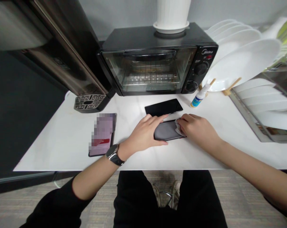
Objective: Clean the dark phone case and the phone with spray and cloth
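At the centre of the frame, a grey phone (pixel 166 131) lies on the white counter (pixel 62 142), its left end held between the spread thumb and fingers of the left hand (pixel 145 131); the right hand (pixel 196 128) pinches a crumpled wipe (pixel 178 128) against its right end. A black phone (pixel 163 107) lies just above.

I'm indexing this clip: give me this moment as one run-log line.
left hand: grips grey phone-like item | right hand: holds whitish wipe against it | just beyond: black phone-like slab | far right: bottle
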A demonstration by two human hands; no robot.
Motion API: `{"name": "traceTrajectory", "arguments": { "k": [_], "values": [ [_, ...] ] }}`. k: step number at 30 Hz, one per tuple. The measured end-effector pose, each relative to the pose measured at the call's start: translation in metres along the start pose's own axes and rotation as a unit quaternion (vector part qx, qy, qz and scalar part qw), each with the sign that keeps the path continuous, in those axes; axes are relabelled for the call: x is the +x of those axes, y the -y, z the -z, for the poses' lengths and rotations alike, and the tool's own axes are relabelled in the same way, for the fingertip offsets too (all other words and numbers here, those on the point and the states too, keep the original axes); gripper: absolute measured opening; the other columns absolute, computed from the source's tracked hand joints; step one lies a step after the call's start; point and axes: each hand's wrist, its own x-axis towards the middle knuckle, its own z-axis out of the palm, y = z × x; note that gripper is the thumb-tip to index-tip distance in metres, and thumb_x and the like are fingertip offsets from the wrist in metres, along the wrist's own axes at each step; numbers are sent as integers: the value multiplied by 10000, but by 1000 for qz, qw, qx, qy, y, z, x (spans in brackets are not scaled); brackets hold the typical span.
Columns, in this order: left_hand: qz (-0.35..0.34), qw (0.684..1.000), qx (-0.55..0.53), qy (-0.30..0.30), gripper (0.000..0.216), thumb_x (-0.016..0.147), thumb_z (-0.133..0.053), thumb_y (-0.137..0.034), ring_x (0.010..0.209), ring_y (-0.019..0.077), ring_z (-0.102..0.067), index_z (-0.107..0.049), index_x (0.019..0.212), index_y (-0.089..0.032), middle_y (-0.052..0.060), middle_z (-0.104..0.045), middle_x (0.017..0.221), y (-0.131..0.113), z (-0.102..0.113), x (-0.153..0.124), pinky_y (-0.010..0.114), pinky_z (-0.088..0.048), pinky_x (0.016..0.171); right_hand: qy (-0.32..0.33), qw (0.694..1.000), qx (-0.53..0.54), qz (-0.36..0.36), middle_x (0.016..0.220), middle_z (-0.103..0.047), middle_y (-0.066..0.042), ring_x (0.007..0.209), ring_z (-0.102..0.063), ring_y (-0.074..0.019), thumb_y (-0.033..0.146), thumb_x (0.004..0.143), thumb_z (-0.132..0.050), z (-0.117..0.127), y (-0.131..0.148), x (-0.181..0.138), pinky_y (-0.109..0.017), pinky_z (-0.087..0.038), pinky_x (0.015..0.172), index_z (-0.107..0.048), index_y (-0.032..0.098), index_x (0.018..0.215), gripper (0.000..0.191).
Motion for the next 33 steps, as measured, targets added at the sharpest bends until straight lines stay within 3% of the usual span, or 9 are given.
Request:
{"name": "traceTrajectory", "arguments": {
  "k": [5,8,13,18,23,28,33],
  "values": [
    [-9,1000,-2,-5,1091,741,-897,-591,1142,301,-565,-372,1603,-179,111,-638,1438,3,-2,-1,422,-465,1037,4,994,85,67,1001,-747,-116,891,-698,-232,85,976,-587,-8,33,32,-338,-492,717,-743,109,1037,169],
    [5,1000,4,-10,1111,720,-906,-603,1092,303,-576,-372,1603,-189,108,-664,1363,4,-2,-1,433,-479,1019,19,983,135,122,1047,-748,-78,930,-703,-195,110,979,-622,-9,44,39,-310,-521,774,-752,153,991,138],
    [10,1000,12,7,1049,752,-903,-530,1114,309,-567,-374,1601,-212,85,-666,1308,3,-1,-1,445,-472,1040,27,967,191,168,959,-724,-33,818,-689,-169,163,998,-637,0,24,17,-304,-523,727,-739,184,963,110],
    [13,1000,4,11,1027,769,-869,-610,1153,313,-558,-393,1592,-222,98,-642,1333,-1,0,-1,441,-471,1040,-4,982,157,103,994,-731,-60,849,-714,-191,132,1016,-567,7,-14,-24,-321,-555,739,-743,173,1081,192],
    [1,1000,6,15,1003,772,-887,-555,1125,311,-557,-401,1585,-224,110,-646,1335,-5,1,0,455,-477,1027,-35,999,28,-4,960,-733,-101,851,-710,-228,144,1026,-514,7,-21,-45,-344,-542,693,-744,128,1067,235],
    [3,1000,5,14,997,775,-884,-552,1132,316,-564,-403,1586,-230,105,-657,1338,-5,3,0,451,-478,1022,-28,997,3,-67,884,-716,-105,773,-667,-233,94,972,-548,1,-10,-20,-344,-457,624,-761,109,986,214],
    [3,1000,3,8,1028,751,-900,-559,1156,313,-567,-396,1586,-231,100,-646,1383,0,2,0,440,-465,1044,-28,996,90,-4,941,-719,-101,861,-668,-216,110,996,-552,-10,17,14,-331,-501,739,-768,120,981,217]
  ]
}}
